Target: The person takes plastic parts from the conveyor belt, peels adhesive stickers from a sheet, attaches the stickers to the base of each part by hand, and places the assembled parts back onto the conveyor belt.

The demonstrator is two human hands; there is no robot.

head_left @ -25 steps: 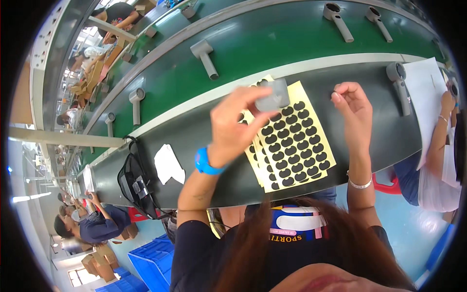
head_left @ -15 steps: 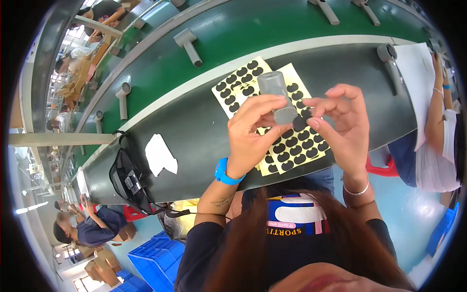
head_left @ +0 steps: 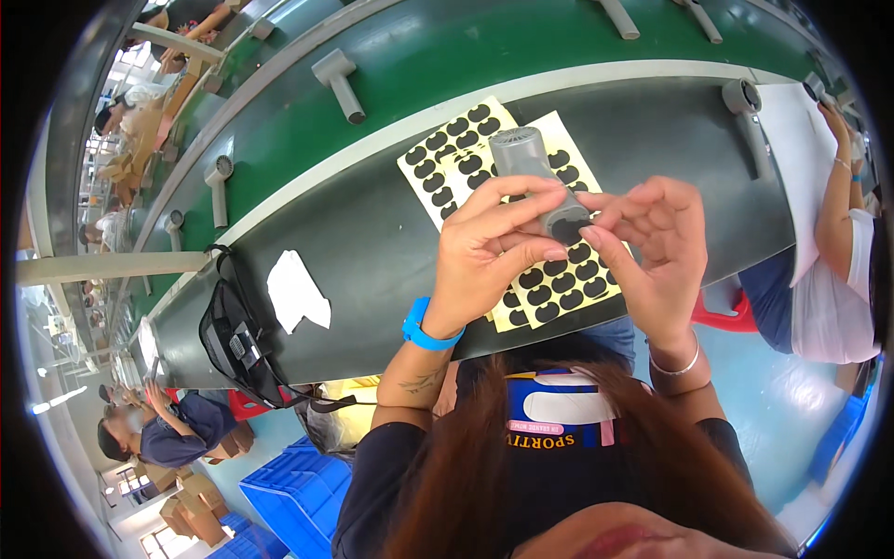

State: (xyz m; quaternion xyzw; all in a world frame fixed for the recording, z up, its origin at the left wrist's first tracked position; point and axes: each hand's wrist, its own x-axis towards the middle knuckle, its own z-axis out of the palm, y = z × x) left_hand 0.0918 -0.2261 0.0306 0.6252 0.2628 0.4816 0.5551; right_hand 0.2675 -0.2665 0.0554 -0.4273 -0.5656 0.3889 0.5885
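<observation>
My left hand [head_left: 494, 247] is closed round a grey hair dryer [head_left: 521, 154], gripping it between fingers and thumb. One end, with a slotted grille, points away from me; the other faces me. A dark, rounded sticker [head_left: 568, 229] lies against that near end. My right hand [head_left: 652, 247] pinches the sticker's right edge with thumb and forefinger, its other fingers curled. Beneath both hands, overlapping pale yellow sheets [head_left: 568, 303] carry rows of black stickers.
On the green conveyor [head_left: 279, 130] lie several grey dryers, one a grey dryer [head_left: 340, 84]. Another dryer [head_left: 750, 121] rests at the right of the dark table [head_left: 372, 224]. White paper [head_left: 298, 291] and a black mesh bag [head_left: 233, 340] are at left. A co-worker's arm [head_left: 835, 186] is at right.
The sticker has moved from beside the dryer onto its near end, with my right hand following it leftward. Dryers on the conveyor have shifted slightly left.
</observation>
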